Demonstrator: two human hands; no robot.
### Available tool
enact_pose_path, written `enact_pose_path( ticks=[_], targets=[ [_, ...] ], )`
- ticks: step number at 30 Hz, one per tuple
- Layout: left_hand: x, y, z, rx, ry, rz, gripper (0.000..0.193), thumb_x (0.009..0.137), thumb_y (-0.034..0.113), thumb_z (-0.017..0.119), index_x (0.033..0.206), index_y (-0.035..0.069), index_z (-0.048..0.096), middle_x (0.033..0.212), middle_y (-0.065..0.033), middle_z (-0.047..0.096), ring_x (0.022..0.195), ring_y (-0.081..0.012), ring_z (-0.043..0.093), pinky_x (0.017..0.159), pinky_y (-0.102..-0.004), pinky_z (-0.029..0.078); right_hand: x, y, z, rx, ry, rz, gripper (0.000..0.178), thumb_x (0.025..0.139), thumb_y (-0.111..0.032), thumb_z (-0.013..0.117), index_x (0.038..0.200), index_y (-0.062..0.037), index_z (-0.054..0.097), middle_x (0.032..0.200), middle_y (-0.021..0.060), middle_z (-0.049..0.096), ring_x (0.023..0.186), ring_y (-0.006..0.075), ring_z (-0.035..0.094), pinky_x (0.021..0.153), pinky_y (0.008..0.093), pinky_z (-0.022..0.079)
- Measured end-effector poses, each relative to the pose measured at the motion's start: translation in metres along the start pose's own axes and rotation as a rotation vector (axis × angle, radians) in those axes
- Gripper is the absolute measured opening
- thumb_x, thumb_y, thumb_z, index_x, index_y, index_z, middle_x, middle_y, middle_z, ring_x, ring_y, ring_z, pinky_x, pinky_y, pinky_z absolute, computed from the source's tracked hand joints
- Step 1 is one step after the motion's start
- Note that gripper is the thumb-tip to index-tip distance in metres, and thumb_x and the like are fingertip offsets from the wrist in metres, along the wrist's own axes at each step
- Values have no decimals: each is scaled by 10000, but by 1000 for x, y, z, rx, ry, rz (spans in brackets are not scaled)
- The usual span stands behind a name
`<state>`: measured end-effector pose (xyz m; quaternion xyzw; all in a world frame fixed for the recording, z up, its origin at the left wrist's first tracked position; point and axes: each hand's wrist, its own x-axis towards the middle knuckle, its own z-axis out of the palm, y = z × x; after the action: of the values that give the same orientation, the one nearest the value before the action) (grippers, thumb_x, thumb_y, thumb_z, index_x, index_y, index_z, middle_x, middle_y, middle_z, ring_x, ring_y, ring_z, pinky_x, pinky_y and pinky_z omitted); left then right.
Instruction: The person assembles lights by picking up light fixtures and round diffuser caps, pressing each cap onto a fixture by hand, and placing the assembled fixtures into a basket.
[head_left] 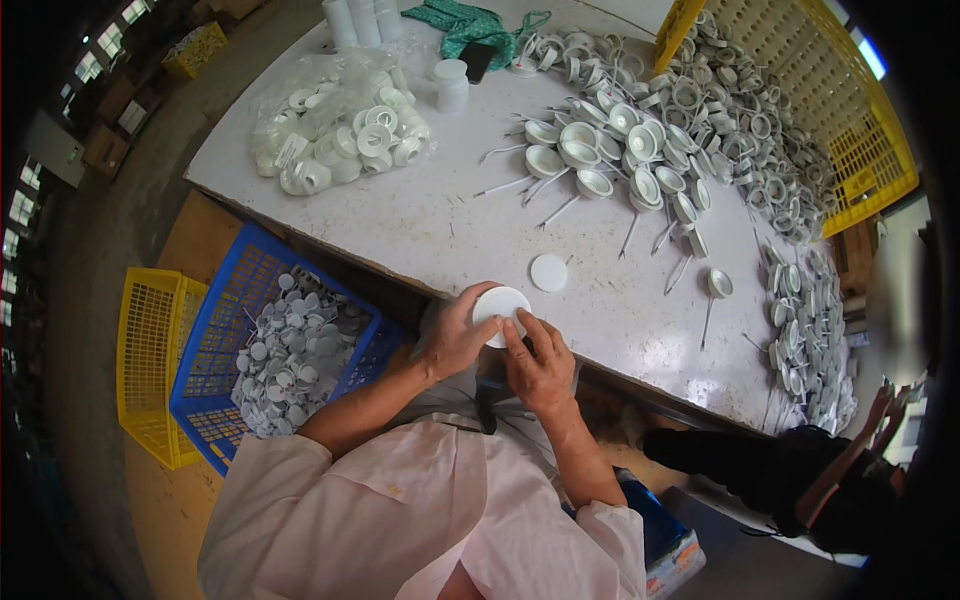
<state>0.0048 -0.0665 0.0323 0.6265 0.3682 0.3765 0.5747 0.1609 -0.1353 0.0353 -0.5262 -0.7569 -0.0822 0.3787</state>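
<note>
Between my two hands, just off the table's near edge, is a round white plastic disc-faced part (500,314). My left hand (462,328) grips its left side, with the thumb on its face. From the right, the fingers of my right hand (540,362) press on the lower right of the face and its rim. What lies under the part is hidden. A loose flat white disc (549,273) rests on the table just beyond my hands. Farther right lie several white round cup-shaped housings (594,183) with wire leads.
On the white table (420,225) sit a clear bag of white rings (345,125), a white jar (451,88), a phone (478,62) and a green cloth (470,25). A yellow crate (850,110) spills grey-white rings. Left, a blue basket (215,325) holds finished-looking white discs. Another person (790,485) is at right.
</note>
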Motion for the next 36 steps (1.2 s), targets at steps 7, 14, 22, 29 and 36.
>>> enact_pose_path(
  ticks=[7, 14, 22, 29, 36],
  targets=[
    [-2, -1, 8, 86, 9, 19, 396, 896, 135, 564, 1250, -14, 467, 1047, -112, 619, 926, -162, 591, 807, -288, 486, -12, 8, 6, 37, 22, -16, 596, 587, -36, 697, 1174, -103, 614, 1175, 108, 579, 837, 263, 610, 670, 333, 534],
    [0, -1, 9, 100, 24, -2, 387, 887, 139, 545, 1240, -5, 481, 1061, -144, 619, 962, -191, 599, 843, -308, 480, -15, 15, 12, 99, -37, -4, 636, 598, -63, 722, 1219, -117, 593, 1154, 116, 599, 782, 249, 613, 620, 320, 515],
    [-10, -13, -26, -21, 123, -78, 485, 825, 100, 592, 1270, -5, 432, 1030, -77, 566, 867, -159, 552, 765, -279, 473, -4, 11, -11, 254, 47, 191, 524, 660, -13, 703, 1166, -123, 625, 1138, 125, 595, 750, 234, 609, 631, 313, 519],
    [-82, -103, -154, 3, 530, -363, 559, 817, 65, 596, 1327, 30, 369, 1126, -128, 538, 828, -191, 607, 542, -238, 486, -60, 174, -101, -660, 282, 701, 294, 777, -107, 674, 1068, -73, 646, 990, 122, 597, 905, 287, 574, 768, 386, 479],
    [-146, -221, -306, 161, 874, -762, 526, 907, 108, 538, 1379, 52, 313, 1282, -192, 461, 1043, -311, 583, 634, -350, 583, -87, 229, -111, -878, 76, 976, 235, 840, -249, 612, 1021, -105, 652, 997, 104, 599, 933, 290, 581, 783, 413, 481]
  ],
)
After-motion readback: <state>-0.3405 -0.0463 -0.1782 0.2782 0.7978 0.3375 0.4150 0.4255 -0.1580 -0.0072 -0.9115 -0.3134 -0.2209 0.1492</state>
